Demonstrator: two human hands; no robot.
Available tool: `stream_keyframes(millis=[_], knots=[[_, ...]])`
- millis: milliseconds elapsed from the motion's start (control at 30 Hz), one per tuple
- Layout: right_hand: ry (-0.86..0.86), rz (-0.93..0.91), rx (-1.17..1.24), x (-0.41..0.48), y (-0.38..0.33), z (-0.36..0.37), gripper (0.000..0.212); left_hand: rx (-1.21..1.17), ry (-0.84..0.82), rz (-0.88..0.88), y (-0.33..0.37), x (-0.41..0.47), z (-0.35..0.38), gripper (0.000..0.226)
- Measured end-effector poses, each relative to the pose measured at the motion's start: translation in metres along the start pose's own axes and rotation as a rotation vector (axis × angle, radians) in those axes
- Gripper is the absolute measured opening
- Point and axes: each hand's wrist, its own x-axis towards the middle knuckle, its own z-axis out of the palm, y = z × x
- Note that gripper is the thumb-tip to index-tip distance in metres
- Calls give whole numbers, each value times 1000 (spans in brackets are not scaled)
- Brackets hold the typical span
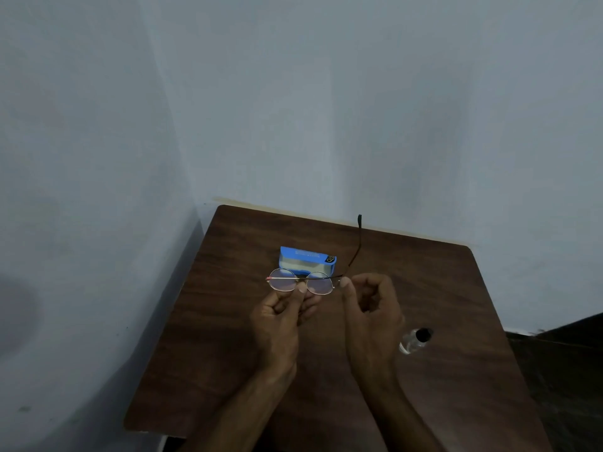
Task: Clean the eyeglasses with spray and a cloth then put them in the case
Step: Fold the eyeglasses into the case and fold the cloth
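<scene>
The eyeglasses [284, 281], a thin round-lens metal frame, are held in the air above the middle of the dark wood counter [225, 324], between the two hands and just beyond their fingertips. The left hand [280, 316] pinches the frame at its middle, near the bridge, with the thumb tip pressed against the lower rim between the lenses and the other fingers curled behind. The right hand [372, 308] pinches the frame's right end at the hinge, thumb and forefinger closed on it and the remaining fingers curled into the palm. One temple lies folded across the lenses. The other stands open, reaching away from the hands toward the counter's far edge.

A blue case [306, 258] sits on the counter behind the lenses, nearer the far edge. Whether it is open cannot be told. A small clear spray bottle [415, 341] with a dark cap rests on the counter to the right of the right wrist, toward the right edge and apart from the hand.
</scene>
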Motion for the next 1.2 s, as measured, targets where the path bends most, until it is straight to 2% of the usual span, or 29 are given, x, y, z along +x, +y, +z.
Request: stream_keyframes(millis=[100,233,333,500,600,700,767,867,967,1067,1200], knots=[[58,-136,11,8,5,0,15,-71,-41,6,-2,5,-2,13],[27,-385,-131,25,21,13,14,-74,-57,-4,-2,5,0,13],[13,-418,-213,39,27,21,36,-71,-58,3,-1,8,-1,11],[1,-518,-217,40,32,25,26,-81,-64,-3,1,13,-2,10],[-89,-589,-219,43,36,29,21,-48,-59,-5,1,14,-3,10],[-271,-720,-317,39,38,27,18,12,-52,29,1,14,-3,8],[-332,-775,-372,37,38,26,19,37,-60,40,2,15,-3,6],[-356,-819,-382,39,39,26,21,65,-67,38,0,18,-4,8],[-396,-814,-367,40,39,24,38,76,-67,32,0,20,-5,10],[-430,-816,-360,41,41,20,25,37,-93,19,2,18,-3,9],[-445,-802,-357,41,42,17,25,5,-113,-4,3,16,-2,8]])
